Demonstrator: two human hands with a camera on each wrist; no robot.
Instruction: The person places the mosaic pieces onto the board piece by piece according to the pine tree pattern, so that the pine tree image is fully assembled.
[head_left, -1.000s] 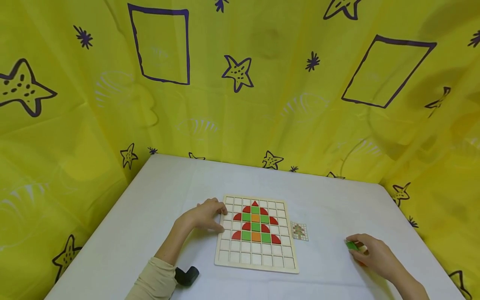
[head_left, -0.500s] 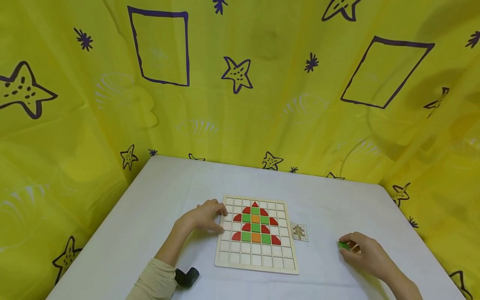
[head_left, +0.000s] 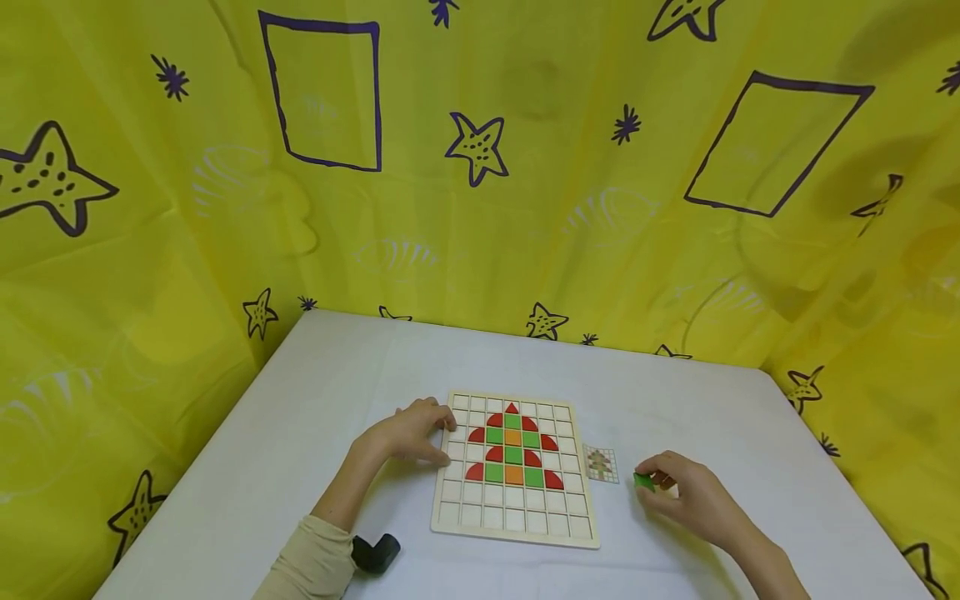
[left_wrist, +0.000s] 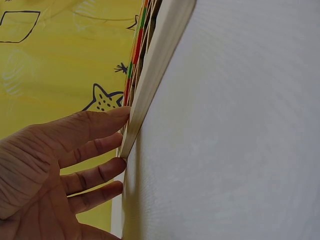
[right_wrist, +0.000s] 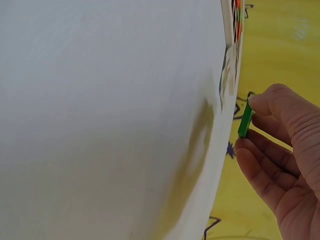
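Note:
A pale wooden grid board [head_left: 515, 521] lies on the table, with red, green and orange tiles set in a tree shape. My left hand [head_left: 412, 431] rests at its left edge; in the left wrist view the thumb and fingertips of this hand [left_wrist: 60, 160] touch the wooden rim, fingers loosely extended. To the right of the board, my right hand [head_left: 693, 496] pinches a green tile [head_left: 643, 482] between thumb and fingers. The right wrist view shows that thin green tile [right_wrist: 245, 120] edge-on, held above the white surface.
A small picture card [head_left: 602, 464] with a printed tree pattern lies against the board's right side. Beside the left sleeve [head_left: 311, 558] sits a black angular object [head_left: 377, 553]. A yellow curtain [head_left: 480, 242] surrounds the white table [head_left: 360, 358].
My right hand has moved left toward the card and board, carrying the green tile. The left hand and the board have stayed in place.

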